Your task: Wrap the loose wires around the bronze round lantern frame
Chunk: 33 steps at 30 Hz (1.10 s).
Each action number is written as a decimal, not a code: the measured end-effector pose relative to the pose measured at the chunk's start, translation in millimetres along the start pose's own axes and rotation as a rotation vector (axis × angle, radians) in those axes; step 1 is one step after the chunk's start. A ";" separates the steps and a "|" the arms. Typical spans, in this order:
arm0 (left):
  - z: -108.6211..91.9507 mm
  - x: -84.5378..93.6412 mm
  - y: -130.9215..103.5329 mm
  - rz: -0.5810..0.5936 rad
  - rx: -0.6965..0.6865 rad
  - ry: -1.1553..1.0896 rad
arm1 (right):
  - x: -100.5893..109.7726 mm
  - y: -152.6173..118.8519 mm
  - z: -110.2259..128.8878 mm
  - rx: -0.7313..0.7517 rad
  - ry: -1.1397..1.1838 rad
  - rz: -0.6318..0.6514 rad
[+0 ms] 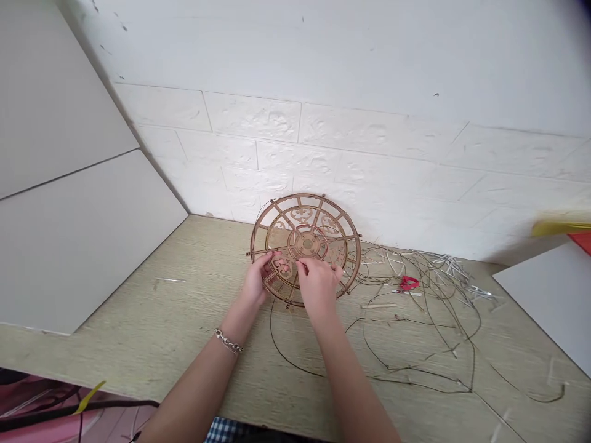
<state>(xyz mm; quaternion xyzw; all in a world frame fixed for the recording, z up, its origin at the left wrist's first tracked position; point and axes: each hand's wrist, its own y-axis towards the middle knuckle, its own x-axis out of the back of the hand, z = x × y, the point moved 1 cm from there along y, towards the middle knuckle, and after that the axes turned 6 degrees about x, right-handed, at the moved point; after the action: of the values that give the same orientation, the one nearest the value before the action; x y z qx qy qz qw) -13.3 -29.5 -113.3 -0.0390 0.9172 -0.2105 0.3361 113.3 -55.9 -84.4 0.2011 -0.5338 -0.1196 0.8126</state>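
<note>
A round copper-coloured metal frame with spokes, rings and scroll-shaped ornaments stands tilted on the tabletop by the wall. My left hand is wrapped round its lower left rim, the fingers reaching behind it and partly hidden. Over the lower middle of the frame, close to the central ring, my right hand is closed in a pinch. Whatever is between those fingertips is too small to make out. Thin wire curves from below the frame across the table and passes under my right forearm.
Tangled wire spreads over the right of the table. Among it lie a red clip-like piece, a pale stick and several white ties. A white brick-patterned wall rises behind. White panels flank the left side.
</note>
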 end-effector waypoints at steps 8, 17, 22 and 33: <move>-4.7 -2.0 -3.8 0.039 -0.009 -0.020 | 52.1 9.0 -31.5 -0.043 0.166 -0.251; -6.4 4.6 -0.8 0.111 0.049 0.046 | 70.0 26.5 -138.4 -0.463 0.674 -0.441; -6.3 5.8 -1.7 0.180 0.110 0.114 | 58.5 29.4 -155.6 -0.577 1.259 0.010; -3.5 5.2 -1.2 0.249 0.205 0.151 | 56.8 17.1 -141.4 -0.720 1.483 0.121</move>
<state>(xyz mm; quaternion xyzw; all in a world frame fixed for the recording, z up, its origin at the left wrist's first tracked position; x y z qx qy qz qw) -19.6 -30.5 -113.5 0.1253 0.9112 -0.2622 0.2920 265.2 -35.7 -79.5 -0.0740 0.2023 -0.0758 0.9736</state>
